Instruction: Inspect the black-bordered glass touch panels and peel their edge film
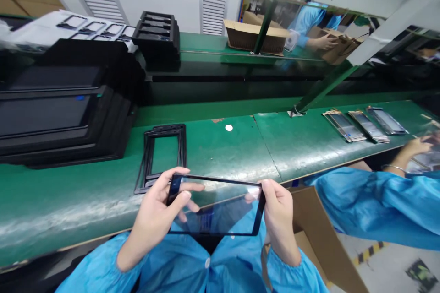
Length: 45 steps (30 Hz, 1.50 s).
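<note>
Between my two hands is a clear glass touch panel [220, 208] with a black border, tilted above the near edge of the bench. My left hand [154, 219] grips its left end, the thumb on the front and the other fingers seen through the glass. At the right end, my right hand [280, 215] pinches the black border near the upper corner. Several thin black rectangular frames [182, 146] lie in a loose pile on the green bench [220, 151], just beyond my left hand.
Black trays [113, 119] holding dark screens are stacked at left. A smaller tray stack [158, 43] stands behind. Panel stacks [347, 127] lie at right, near a co-worker's blue sleeve [381, 201]. An open cardboard box [330, 238] is beside me. A slanted post [323, 87] rises from the bench.
</note>
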Tool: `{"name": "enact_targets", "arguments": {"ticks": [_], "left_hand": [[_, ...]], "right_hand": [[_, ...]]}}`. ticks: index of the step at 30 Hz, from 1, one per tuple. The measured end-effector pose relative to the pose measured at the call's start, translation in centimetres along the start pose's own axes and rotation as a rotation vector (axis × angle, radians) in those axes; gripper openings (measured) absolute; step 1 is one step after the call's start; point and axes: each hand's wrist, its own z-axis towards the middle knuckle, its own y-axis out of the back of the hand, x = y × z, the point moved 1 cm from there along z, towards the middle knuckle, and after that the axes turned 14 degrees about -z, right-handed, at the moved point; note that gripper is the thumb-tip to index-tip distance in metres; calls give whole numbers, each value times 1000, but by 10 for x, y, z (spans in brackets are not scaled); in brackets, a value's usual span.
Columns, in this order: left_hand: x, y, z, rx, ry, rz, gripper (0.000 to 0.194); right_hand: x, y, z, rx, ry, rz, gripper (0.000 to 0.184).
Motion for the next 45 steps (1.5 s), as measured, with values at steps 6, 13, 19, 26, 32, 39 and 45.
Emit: {"name": "enact_targets", "arguments": {"ticks": [6, 13, 19, 26, 32, 39, 45], "left_hand": [[-1, -4, -4, -54, 1, 13, 62], [1, -6, -5, -68, 6, 12, 65], [9, 2, 2, -40, -158, 181, 46], [-20, -5, 29, 416, -518, 853, 27], [-27, -9, 29, 506, -542, 880, 30], [-17, -28, 22, 618, -365, 773, 38], [0, -25, 19, 302, 69, 133, 54]], "right_hand": [[6, 1, -4, 7, 13, -15, 46], [3, -2, 0, 3, 8, 21, 46], [-6, -2, -4, 47, 29, 102, 38], [-6, -1, -20, 24, 39, -7, 33], [-6, 3, -24, -19, 26, -3, 34], [6, -14, -19, 298, 102, -3, 39], [-3, -9, -1, 236, -9, 135, 44]]}}
